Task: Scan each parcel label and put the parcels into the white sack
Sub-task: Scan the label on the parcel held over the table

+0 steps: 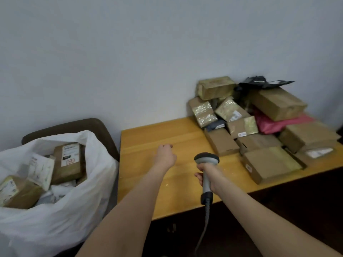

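- Head view: parcels (271,162) lie heaped at the far right of the table (148,191); others sit inside the white sack (55,225) on the left.
- Right hand (202,175) grips the scanner (206,158) by its handle.
- Left hand (165,156) hovers over bare tabletop, seemingly loose-fingered, holding nothing.

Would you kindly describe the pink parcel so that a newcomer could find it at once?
Start at the yellow wooden table and look to the heap of parcels at its far right end by the wall. There, tucked under a long brown cardboard box, lies the soft pink plastic mailer. It is the only pink thing among brown boxes.
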